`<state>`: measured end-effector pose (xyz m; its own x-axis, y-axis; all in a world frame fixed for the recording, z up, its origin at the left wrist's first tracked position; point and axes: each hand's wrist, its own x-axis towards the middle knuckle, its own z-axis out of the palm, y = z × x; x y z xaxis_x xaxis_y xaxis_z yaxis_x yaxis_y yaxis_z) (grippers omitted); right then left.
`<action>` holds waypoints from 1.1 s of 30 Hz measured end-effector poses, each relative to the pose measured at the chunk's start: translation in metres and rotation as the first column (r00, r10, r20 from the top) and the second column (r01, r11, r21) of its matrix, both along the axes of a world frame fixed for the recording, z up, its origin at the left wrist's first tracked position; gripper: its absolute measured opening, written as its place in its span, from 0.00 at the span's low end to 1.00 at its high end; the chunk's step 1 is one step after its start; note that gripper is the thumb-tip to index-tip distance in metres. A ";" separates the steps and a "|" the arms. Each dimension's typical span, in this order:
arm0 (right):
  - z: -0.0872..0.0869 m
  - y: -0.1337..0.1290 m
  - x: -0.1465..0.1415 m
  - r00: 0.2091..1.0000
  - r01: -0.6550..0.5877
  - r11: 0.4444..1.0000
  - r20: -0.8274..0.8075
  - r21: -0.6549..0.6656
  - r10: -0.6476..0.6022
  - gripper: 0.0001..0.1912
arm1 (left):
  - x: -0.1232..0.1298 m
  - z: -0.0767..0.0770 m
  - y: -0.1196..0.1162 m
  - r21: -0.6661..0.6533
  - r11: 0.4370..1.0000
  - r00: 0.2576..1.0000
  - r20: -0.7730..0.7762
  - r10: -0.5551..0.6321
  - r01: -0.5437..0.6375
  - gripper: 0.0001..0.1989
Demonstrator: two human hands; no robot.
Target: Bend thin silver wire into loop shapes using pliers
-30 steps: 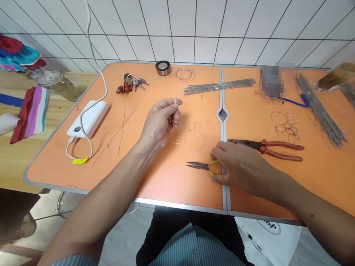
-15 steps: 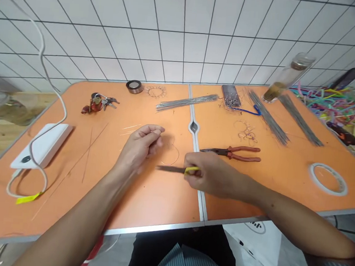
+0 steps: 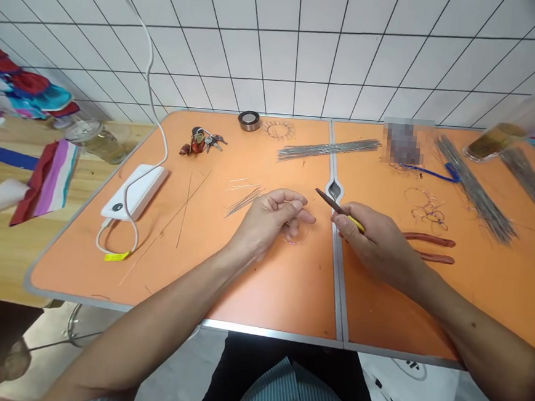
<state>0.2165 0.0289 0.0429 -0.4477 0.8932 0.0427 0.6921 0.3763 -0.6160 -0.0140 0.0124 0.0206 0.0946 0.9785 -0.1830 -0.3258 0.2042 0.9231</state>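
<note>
Left hand (image 3: pixel 278 218), centre of frame: thumb and forefinger pinched narrow, apparently on fine wire (image 3: pixel 301 201), tip grip probably chosen for precision. Right hand (image 3: pixel 370 236), right of centre: fingers wrapped around yellow-handled pliers (image 3: pixel 338 208), likely for firm control, nose angled toward upper left. Beaded wire loop (image 3: pixel 292 243) lay at centre, partly hidden by left hand. Short wires (image 3: pixel 244 202) lay just left of that hand, presumably within easy reach; red-handled pliers (image 3: pixel 431 239) lay partly behind right hand.
</note>
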 end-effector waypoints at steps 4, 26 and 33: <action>-0.003 -0.003 -0.005 0.998 -0.063 0.997 0.022 0.055 0.062 0.22 | 0.001 0.001 -0.002 0.013 1.000 1.000 -0.018 0.023 -0.022 0.12; -0.013 -0.008 -0.007 0.979 -0.085 0.970 0.200 0.226 0.039 0.18 | 0.005 0.008 -0.003 -0.049 0.999 1.000 -0.007 0.019 -0.019 0.10; -0.011 -0.010 -0.006 0.979 -0.097 0.954 0.201 0.285 0.040 0.17 | 0.004 0.004 -0.004 -0.022 1.000 1.000 -0.013 0.019 -0.020 0.09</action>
<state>0.2105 0.0192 0.0314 -0.5329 0.8210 0.2049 0.7516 0.5705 -0.3312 -0.0102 0.0089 0.0249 0.0732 0.9758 -0.2061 -0.3186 0.2187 0.9223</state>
